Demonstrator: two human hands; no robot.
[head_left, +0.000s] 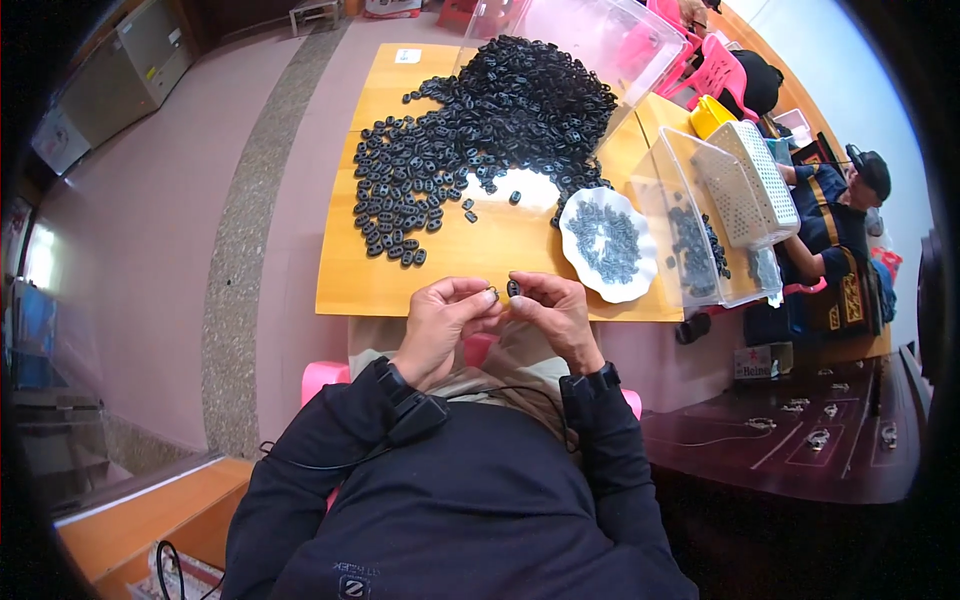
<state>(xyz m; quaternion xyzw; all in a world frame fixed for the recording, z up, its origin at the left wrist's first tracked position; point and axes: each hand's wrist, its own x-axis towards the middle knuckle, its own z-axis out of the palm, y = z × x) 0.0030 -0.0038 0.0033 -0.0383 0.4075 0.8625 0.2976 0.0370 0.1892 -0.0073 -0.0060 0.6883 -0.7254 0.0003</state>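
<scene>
My left hand (440,325) pinches a small metal ring (492,292) at the near edge of the wooden table (350,285). Beside it, my right hand (555,315) holds a small black plastic piece (513,288) between thumb and fingertips. The two parts almost touch. A big heap of the same black plastic pieces (490,125) spreads across the table beyond my hands. A white scalloped dish (608,243) holding several dark pieces lies just right of my hands.
A clear plastic bin (600,40) lies tipped at the heap's far side. Another clear bin (690,230) with dark pieces and a white basket (750,180) stand at the right. A person in dark clothes (835,220) sits far right. Pink stools (715,70) stand beyond.
</scene>
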